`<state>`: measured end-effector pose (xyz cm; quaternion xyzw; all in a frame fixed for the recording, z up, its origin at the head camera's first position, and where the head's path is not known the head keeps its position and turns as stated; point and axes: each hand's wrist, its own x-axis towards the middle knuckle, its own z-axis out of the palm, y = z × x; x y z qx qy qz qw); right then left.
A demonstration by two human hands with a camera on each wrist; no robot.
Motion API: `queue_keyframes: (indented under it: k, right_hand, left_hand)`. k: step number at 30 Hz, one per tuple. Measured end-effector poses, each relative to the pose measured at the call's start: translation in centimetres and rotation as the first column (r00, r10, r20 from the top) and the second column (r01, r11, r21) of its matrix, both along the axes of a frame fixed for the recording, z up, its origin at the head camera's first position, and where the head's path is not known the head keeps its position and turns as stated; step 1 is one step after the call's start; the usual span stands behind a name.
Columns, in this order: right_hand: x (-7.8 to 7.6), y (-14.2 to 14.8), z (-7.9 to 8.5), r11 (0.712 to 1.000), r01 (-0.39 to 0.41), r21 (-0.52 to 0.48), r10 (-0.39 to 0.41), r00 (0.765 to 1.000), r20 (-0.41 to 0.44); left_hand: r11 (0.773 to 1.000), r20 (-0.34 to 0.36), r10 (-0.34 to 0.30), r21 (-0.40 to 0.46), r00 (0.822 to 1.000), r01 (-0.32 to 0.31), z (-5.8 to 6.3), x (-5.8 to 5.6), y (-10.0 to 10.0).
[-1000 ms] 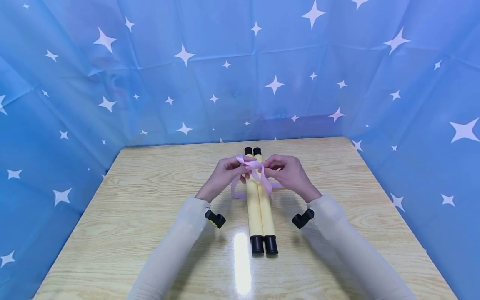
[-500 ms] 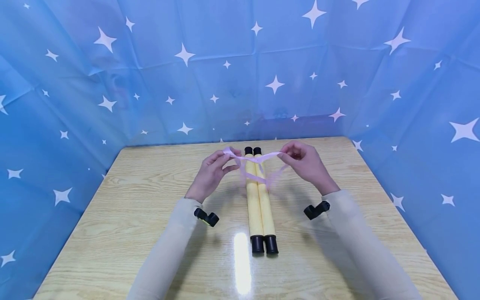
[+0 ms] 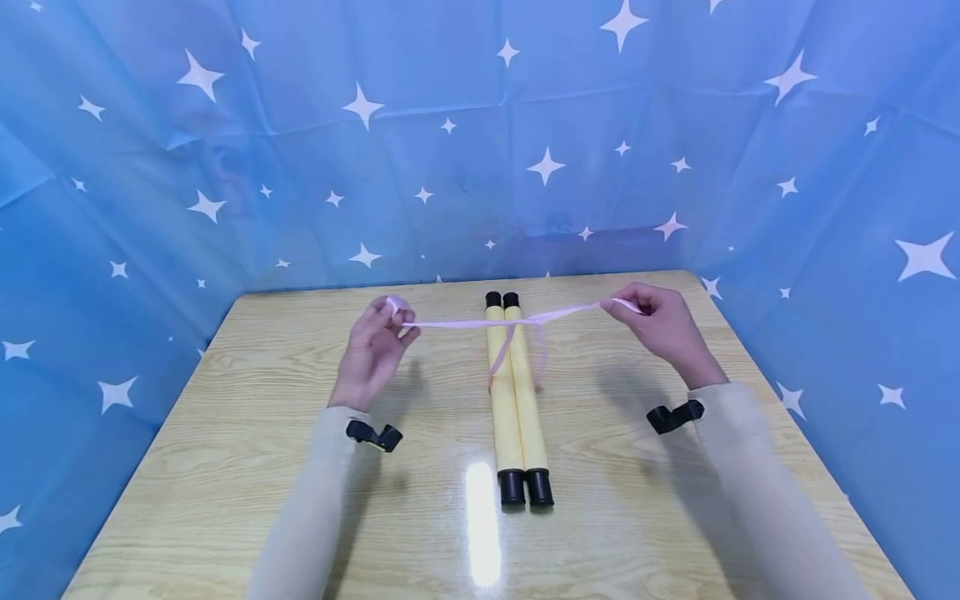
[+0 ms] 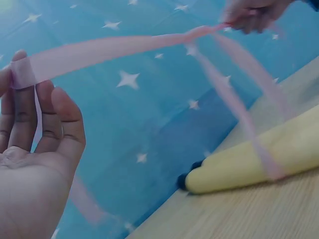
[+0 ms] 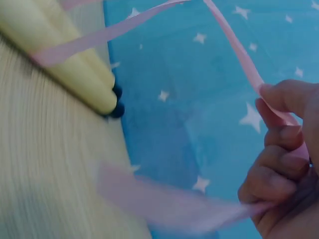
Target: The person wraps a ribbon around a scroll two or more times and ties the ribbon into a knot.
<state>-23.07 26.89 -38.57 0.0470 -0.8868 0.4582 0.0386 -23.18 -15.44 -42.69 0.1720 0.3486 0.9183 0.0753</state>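
A pink ribbon [image 3: 450, 324] is stretched nearly level between my two hands, above a pair of yellow rolls [image 3: 510, 417] with black end caps. My left hand [image 3: 369, 354] pinches one side of it between thumb and fingertips, palm showing. On the other side, my right hand [image 3: 663, 325] pinches it with thumb and forefinger, the other fingers curled. In the left wrist view the ribbon [image 4: 109, 50] meets in a crossing near the right hand, and two strands slope from there to the rolls [image 4: 249, 159]. A loose tail [image 5: 169, 206] trails from the right hand, blurred.
The rolls lie side by side on a wood-grain table [image 3: 247, 467], pointing away from me. A blue curtain [image 3: 450, 192] with white stars stands behind and at both sides. Small black wrist cameras [image 3: 675, 417] sit on both cuffs.
My hands have moved apart, left hand leftward and right hand rightward, from close together over the rolls. The bunched loops of ribbon have drawn out into a straight line. The rolls stay in place.
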Motion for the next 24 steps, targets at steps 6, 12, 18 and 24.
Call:
queue_keyframes:
  k: [6,12,18,24]
  right_hand:
    - [0.1,2.9,-1.7,0.997,0.05,0.065,-0.051,0.998,0.022]
    - [0.4,4.9,-2.9,0.992,0.069,0.103,-0.073,0.997,0.032]
    - [0.6,6.4,-3.7,0.987,0.08,0.139,-0.083,0.996,0.013]
    - [0.6,8.3,-4.5,0.98,0.083,0.18,-0.089,0.996,0.026]
  left_hand:
    - [0.991,0.063,0.108,0.076,0.992,-0.113,-0.8,0.7,-3.9]
    - [0.976,0.153,0.182,0.095,0.971,-0.197,-2.1,1.4,-7.1]
    - [0.956,0.221,0.275,0.036,0.936,-0.29,-2.5,2.6,-9.9]
    - [0.905,0.273,0.413,-0.233,0.869,-0.357,-2.9,3.6,-11.9]
